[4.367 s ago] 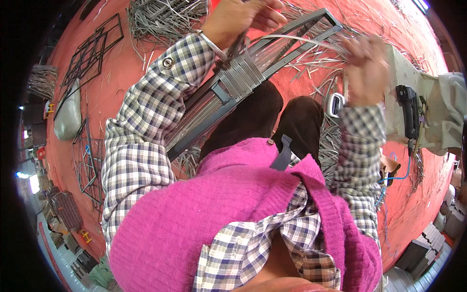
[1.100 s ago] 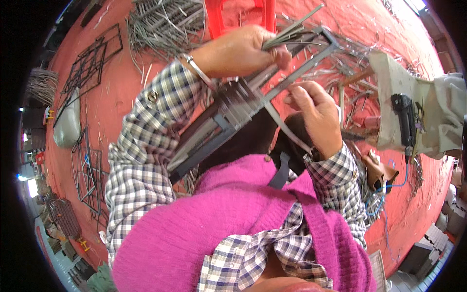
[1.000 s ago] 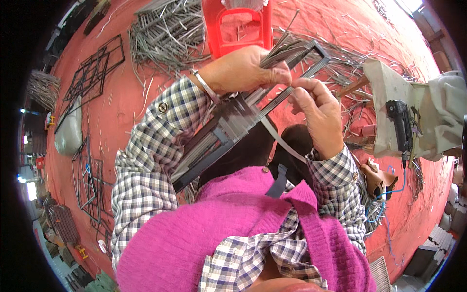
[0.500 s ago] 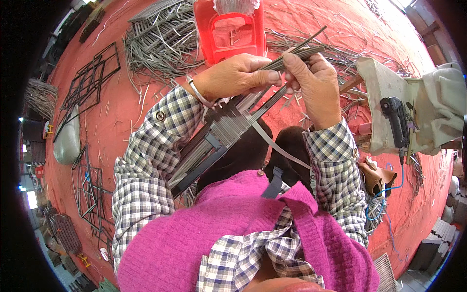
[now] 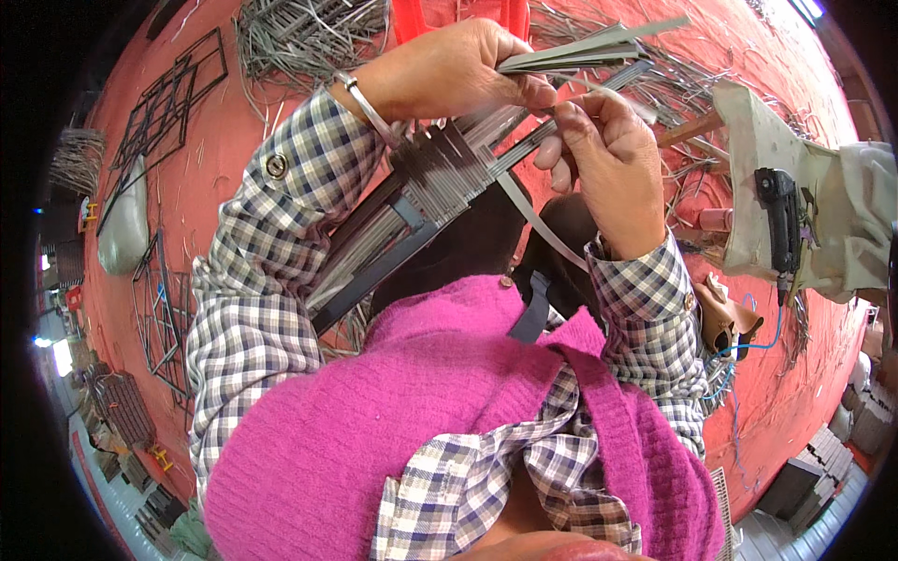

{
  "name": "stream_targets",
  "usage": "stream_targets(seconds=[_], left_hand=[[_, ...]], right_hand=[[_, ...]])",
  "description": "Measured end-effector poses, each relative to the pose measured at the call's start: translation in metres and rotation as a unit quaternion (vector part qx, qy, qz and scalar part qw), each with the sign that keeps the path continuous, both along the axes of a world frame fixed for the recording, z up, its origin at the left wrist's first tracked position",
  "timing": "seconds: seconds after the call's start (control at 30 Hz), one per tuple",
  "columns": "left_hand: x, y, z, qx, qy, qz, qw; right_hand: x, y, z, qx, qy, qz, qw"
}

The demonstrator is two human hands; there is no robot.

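Note:
My left hand (image 5: 458,70) is closed round a bundle of flat grey strips (image 5: 599,51), whose loose ends fan out to the right. Close beside it, my right hand (image 5: 613,164) pinches thumb and forefinger together. A single pale strip (image 5: 622,101), blurred by motion, curves over those fingers and seems held in the pinch. Across my lap, below both hands, slants a dark frame (image 5: 360,271) with grey strips woven tightly round it (image 5: 440,168). From the woven part a long pale strip (image 5: 538,220) hangs down toward my right sleeve.
At right, a cloth-covered stand (image 5: 744,178) carries a black hand tool (image 5: 778,224) with a blue hose. A red plastic stool (image 5: 407,19) stands ahead, near a heap of grey strips (image 5: 309,51). Bare dark frames (image 5: 178,103) and a pale sack (image 5: 123,229) lie on the red floor at left.
The strip bundle, formerly between both hands, is now in my left hand alone. My right hand has drawn slightly down and apart from it, with one pale strip swinging over its fingers.

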State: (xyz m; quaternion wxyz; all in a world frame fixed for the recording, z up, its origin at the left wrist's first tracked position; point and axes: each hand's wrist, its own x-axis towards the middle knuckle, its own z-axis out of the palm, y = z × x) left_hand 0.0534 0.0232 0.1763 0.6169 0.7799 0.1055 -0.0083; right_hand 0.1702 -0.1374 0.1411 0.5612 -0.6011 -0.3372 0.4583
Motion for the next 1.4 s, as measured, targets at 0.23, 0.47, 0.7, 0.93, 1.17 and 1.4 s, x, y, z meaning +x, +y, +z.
stream_targets(seconds=[0.23,0.47,0.7,0.93,1.17,1.4], left_hand=[[-0.005,-0.001,0.009,0.216,0.189,-0.033,0.957],[-0.009,-0.002,0.011,0.191,0.212,-0.031,0.958],[-0.005,-0.003,0.031,0.161,0.274,-0.051,0.947],[-0.007,-0.003,0.035,0.220,0.238,-0.058,0.944],[-0.012,-0.002,0.028,0.261,0.192,-0.069,0.944],[-0.016,0.000,0.026,0.223,0.187,-0.054,0.955]], right_hand=[[0.041,-0.039,-0.027,0.013,-0.035,-0.055,0.998],[0.194,-0.133,-0.087,-0.045,-0.168,-0.281,0.944],[0.335,-0.219,-0.142,-0.332,-0.699,-0.328,0.541],[0.360,-0.206,-0.154,-0.489,-0.651,-0.259,0.520],[0.404,-0.206,-0.167,-0.524,-0.556,-0.265,0.589],[0.415,-0.215,-0.132,-0.443,-0.518,-0.158,0.714]])
